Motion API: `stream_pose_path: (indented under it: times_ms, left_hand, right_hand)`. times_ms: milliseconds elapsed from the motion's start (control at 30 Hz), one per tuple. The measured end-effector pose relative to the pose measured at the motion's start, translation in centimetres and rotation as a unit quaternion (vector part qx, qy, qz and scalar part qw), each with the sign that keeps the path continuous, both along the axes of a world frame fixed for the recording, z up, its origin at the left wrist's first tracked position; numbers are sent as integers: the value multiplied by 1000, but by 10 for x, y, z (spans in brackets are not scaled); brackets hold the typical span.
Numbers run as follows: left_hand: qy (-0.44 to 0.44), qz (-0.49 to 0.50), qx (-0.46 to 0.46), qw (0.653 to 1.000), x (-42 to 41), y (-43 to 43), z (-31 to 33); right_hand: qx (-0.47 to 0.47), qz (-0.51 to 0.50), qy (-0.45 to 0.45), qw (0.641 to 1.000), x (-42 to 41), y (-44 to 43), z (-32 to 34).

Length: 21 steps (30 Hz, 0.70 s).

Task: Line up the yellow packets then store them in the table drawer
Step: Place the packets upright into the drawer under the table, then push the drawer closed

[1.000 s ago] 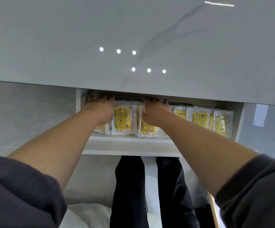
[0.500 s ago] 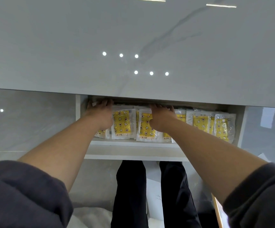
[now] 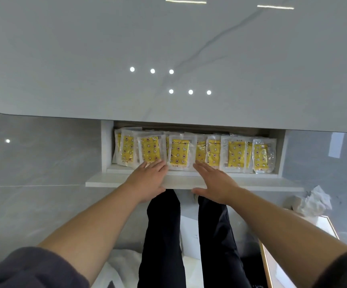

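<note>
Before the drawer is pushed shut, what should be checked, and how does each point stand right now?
1. All the yellow packets in view lie inside the drawer: ok.
2. The packets stand in one row, side by side, some overlapping: ok.
3. Both the left hand and the right hand are open and hold nothing: ok.
4. Fingers out of the drawer: fingertips of both hands reach over its front edge to the packets: not ok.
5. Back of the drawer: hidden under the tabletop: cannot tell.
</note>
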<state>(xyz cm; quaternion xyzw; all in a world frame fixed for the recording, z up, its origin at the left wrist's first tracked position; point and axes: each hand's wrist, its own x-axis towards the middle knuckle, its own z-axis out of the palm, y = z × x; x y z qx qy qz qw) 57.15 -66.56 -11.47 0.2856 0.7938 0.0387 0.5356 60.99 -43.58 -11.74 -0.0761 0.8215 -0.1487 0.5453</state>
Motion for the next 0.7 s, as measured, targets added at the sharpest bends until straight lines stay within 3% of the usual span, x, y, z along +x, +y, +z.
stream_pose_path:
  times_ms: [133,367,533,700]
  left_hand:
    - [47,-19,-35,998,-3,7,-2]
    - [36,-141,-40,988,-6,24,-5]
    - [54,-182,-59,980,-1,30,-1]
    - [142,-213,-25,966,1,27,0]
  right_hand:
    - [56,26,10,998,10,17,3]
    - [83,70,11,994,9,26,-3]
    - [120,120,70,983,7,22,-3]
    - [127,157,156,967,5,22,0]
